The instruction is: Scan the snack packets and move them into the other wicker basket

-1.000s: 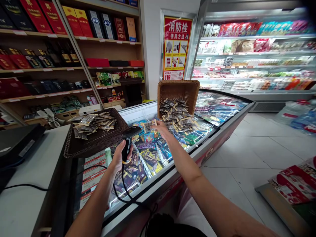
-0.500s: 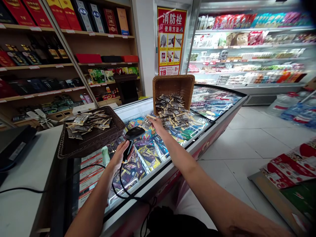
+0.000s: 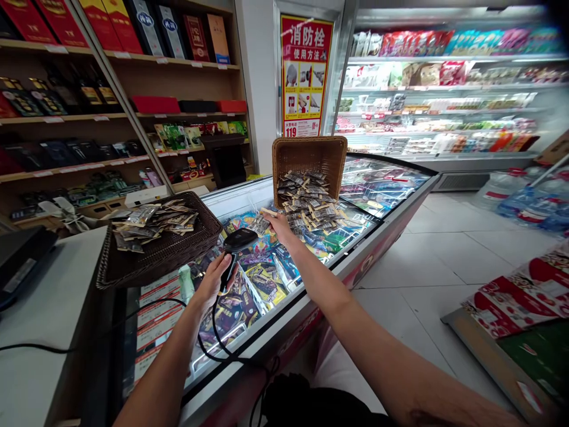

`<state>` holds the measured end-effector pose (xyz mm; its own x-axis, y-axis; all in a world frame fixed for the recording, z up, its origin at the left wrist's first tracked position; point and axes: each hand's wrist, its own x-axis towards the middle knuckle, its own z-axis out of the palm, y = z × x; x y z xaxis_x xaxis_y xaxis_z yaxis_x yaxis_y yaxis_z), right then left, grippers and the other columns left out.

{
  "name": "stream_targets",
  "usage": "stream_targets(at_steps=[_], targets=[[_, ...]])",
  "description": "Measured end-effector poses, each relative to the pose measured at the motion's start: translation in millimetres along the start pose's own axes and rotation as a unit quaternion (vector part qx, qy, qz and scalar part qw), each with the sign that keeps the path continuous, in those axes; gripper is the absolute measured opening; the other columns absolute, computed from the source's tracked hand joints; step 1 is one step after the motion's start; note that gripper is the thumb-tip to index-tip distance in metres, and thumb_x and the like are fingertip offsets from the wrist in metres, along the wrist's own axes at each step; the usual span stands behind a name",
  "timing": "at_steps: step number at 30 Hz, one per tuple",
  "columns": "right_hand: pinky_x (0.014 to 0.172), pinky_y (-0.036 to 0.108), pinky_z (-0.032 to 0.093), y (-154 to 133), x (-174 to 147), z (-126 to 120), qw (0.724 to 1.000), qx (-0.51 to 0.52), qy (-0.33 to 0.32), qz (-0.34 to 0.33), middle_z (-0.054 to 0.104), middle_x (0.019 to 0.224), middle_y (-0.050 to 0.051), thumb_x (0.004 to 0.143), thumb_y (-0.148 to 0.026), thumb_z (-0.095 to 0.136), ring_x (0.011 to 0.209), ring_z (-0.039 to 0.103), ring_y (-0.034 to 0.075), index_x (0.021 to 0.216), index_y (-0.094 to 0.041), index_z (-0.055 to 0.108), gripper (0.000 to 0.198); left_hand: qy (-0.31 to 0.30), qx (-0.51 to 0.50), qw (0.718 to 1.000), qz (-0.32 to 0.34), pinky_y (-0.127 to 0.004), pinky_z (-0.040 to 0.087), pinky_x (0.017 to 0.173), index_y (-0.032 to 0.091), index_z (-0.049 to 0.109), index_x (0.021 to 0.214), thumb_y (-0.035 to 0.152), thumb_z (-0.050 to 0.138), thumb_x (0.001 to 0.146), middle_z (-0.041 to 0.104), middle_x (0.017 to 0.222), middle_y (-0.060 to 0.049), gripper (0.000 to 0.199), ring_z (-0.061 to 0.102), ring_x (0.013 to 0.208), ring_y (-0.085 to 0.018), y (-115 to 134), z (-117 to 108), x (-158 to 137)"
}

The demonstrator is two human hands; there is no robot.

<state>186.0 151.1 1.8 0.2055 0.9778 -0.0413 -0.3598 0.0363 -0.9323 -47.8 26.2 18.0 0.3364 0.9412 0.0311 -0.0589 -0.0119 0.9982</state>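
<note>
My left hand (image 3: 216, 277) is wrapped around the handle of a black barcode scanner (image 3: 240, 238), whose cord hangs down over the freezer's edge. In my right hand (image 3: 279, 225) is a small snack packet (image 3: 259, 224) with a clear window and tan ends, pinched by the fingers in front of the scanner head. Just beyond that hand, a light brown wicker basket (image 3: 310, 145) lies tipped on its side, with similar packets (image 3: 311, 201) spilling from it onto the freezer glass. Left of the scanner, a dark brown basket (image 3: 146, 264) holds more of these packets (image 3: 155, 218).
Under both baskets runs a glass-topped chest freezer (image 3: 284, 332) full of ice-cream packs. A white counter (image 3: 40, 356) with a black device (image 3: 26, 267) stands at the left. Shelves (image 3: 186, 59) line the back; water bottles (image 3: 528, 204) and stacked boxes (image 3: 524, 302) stand right.
The view has shifted slightly. Both hands keep their grips, and the scanner and packet stay in nearly the same place relative to each other.
</note>
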Motion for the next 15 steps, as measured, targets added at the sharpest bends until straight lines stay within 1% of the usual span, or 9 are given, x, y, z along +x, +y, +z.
stream_targets(at_steps=[3,6,8,11,13,15], targets=[[0.04,0.02,0.026,-1,-2,1,1.0,-0.013,0.008,-0.004,0.038,0.051,-0.01,0.08,-0.036,0.083,0.044,0.037,0.006,0.087,-0.017,0.067,0.026,0.005,-0.007,1.0,0.002,-0.021,0.03,0.037,0.019,0.065,0.102,0.07,0.072,0.08,0.057,0.065,0.005,0.055,0.042,0.038,-0.007,-2,-1,1],[0.042,0.02,0.031,-6,1,-5,0.997,-0.054,0.041,-0.035,0.042,0.056,-0.008,0.089,-0.031,0.072,0.047,0.042,0.008,0.094,-0.019,0.065,0.015,0.017,0.0,1.0,-0.006,-0.021,0.031,0.038,0.019,0.061,0.089,0.07,0.072,0.08,0.057,0.064,0.004,0.053,0.042,0.038,-0.007,-3,0,0],[0.046,0.021,0.039,-15,7,-17,0.99,-0.08,0.093,-0.064,0.05,0.065,-0.005,0.092,-0.03,0.067,0.051,0.049,0.01,0.103,-0.021,0.062,0.015,0.022,0.007,1.0,-0.013,-0.021,0.031,0.038,0.02,0.058,0.081,0.071,0.073,0.079,0.057,0.063,0.004,0.054,0.041,0.038,-0.007,-4,1,-1],[0.053,0.025,0.05,-38,22,-46,0.969,-0.101,0.198,-0.104,0.06,0.085,0.002,0.096,-0.032,0.061,0.061,0.06,0.014,0.122,-0.024,0.053,0.029,0.025,0.004,1.0,-0.01,-0.02,0.029,0.037,0.02,0.058,0.083,0.071,0.073,0.078,0.057,0.062,0.004,0.054,0.039,0.037,-0.006,-2,3,-3],[0.057,0.027,0.052,-56,34,-68,0.95,-0.113,0.262,-0.124,0.061,0.093,0.005,0.099,-0.035,0.057,0.065,0.064,0.016,0.131,-0.024,0.047,0.035,0.029,-0.001,1.0,-0.007,-0.02,0.029,0.037,0.019,0.059,0.084,0.071,0.073,0.079,0.057,0.062,0.004,0.053,0.039,0.037,-0.006,-3,3,-3],[0.06,0.029,0.053,-74,48,-87,0.935,-0.118,0.307,-0.131,0.062,0.098,0.007,0.101,-0.036,0.053,0.066,0.064,0.016,0.136,-0.023,0.044,0.039,0.029,-0.003,1.0,-0.009,-0.02,0.028,0.037,0.019,0.059,0.082,0.071,0.072,0.079,0.057,0.061,0.004,0.054,0.039,0.037,-0.006,-5,1,-1]])
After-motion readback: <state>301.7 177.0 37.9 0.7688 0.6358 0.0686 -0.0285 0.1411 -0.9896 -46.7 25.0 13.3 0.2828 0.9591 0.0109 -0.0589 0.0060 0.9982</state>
